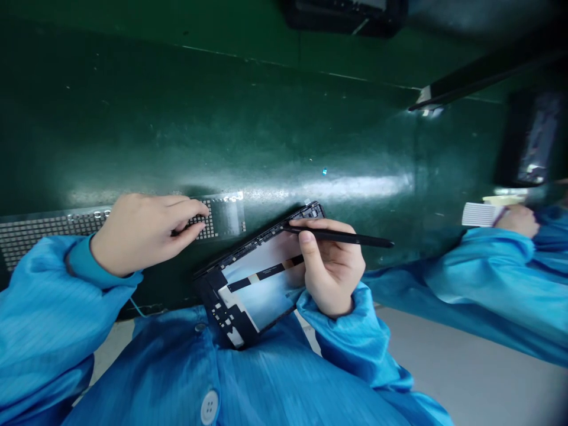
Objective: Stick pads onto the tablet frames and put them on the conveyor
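Note:
My left hand (148,231) is over a clear sheet of small grey square pads (33,236) on the green table. Its thumb and forefinger come close together at the sheet's right part; anything between them is too small to make out. In my right hand (332,266) is a pair of slim black tweezers (350,238), their tip close to the upper edge of an opened tablet housing (266,284). That housing lies tilted across the table's front edge, close to my body. A dark flex strip crosses its pale inner face. My right fingers hide its right end.
To the right, a co-worker's hand (517,222) is beside a white ridged piece (481,214). Dark devices lie at the top (346,15) and far right (530,139). A dark bar (483,74) slants in from the upper right. A tiny blue bit (324,171) lies mid-table.

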Available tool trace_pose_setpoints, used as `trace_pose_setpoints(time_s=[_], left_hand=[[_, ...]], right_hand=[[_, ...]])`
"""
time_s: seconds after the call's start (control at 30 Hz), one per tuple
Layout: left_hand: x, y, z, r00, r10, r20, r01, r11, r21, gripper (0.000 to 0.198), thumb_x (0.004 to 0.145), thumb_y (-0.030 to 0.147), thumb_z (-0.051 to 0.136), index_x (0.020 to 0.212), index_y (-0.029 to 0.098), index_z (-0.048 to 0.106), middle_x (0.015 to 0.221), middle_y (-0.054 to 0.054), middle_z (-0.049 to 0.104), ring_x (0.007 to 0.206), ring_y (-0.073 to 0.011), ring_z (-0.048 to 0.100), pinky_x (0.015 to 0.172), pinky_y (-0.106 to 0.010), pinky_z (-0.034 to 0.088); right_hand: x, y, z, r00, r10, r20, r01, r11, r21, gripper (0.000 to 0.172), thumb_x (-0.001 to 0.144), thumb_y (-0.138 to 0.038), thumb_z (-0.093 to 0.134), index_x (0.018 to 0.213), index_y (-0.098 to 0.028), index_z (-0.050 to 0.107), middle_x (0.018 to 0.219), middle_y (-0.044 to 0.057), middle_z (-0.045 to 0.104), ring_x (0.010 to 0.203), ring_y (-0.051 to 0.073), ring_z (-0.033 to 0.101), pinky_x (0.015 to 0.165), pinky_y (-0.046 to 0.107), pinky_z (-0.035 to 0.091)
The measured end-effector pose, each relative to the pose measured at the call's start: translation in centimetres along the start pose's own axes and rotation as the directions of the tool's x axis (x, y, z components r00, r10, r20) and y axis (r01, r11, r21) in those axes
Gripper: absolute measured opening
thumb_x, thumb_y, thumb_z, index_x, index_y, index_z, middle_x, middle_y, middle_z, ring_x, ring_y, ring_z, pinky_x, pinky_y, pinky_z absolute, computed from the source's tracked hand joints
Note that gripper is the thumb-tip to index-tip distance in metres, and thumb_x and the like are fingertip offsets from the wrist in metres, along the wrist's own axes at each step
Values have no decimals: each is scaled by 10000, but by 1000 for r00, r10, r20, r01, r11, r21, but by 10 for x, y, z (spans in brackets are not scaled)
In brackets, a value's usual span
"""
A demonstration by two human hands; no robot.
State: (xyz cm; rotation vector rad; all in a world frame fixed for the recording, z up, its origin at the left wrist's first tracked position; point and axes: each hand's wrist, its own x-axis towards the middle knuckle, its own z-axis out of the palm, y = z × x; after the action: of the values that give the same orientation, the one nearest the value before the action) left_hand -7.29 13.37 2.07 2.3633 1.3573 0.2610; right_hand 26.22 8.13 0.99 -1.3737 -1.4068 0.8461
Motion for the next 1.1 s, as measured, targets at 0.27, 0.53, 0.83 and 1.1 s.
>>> trace_pose_setpoints(time_s=[0.27,0.53,0.83,1.1], left_hand=[[-1,-4,5,997,18,-69,-23,997,-72,227,1113,384,659,1157,322,873,672,36,683,564,-178,593,544,-310,310],[-3,-5,7,998,-4,-58,0,998,-60,276,1120,417,630,1177,335,887,684,25,707,578,-202,609,554,-326,321],[-3,-4,6,999,-36,-26,34,997,-74,283,1109,452,630,1185,360,886,705,22,719,610,-210,637,568,-339,328],[0,-2,3,996,-65,54,67,997,-37,356,1107,472,563,1204,351,882,724,12,746,632,-211,660,574,-344,342]], right_hand=[[0,-1,1,999,6,-36,-8,999,-50,108,1136,-271,843,1240,-286,817,1153,52,937,1095,234,934,1011,410,775],[1,-4,4,997,49,-58,-49,999,-3,91,1120,-270,872,1203,-278,835,1121,40,950,1050,205,941,953,351,776],[-2,-6,3,997,-78,13,79,968,-238,119,1136,-224,803,1233,-288,826,1143,60,924,1008,233,901,917,420,752],[27,-42,5,978,-81,193,102,989,-104,214,1118,-161,802,1281,-294,839,1248,62,927,1174,261,911,1062,463,751]])
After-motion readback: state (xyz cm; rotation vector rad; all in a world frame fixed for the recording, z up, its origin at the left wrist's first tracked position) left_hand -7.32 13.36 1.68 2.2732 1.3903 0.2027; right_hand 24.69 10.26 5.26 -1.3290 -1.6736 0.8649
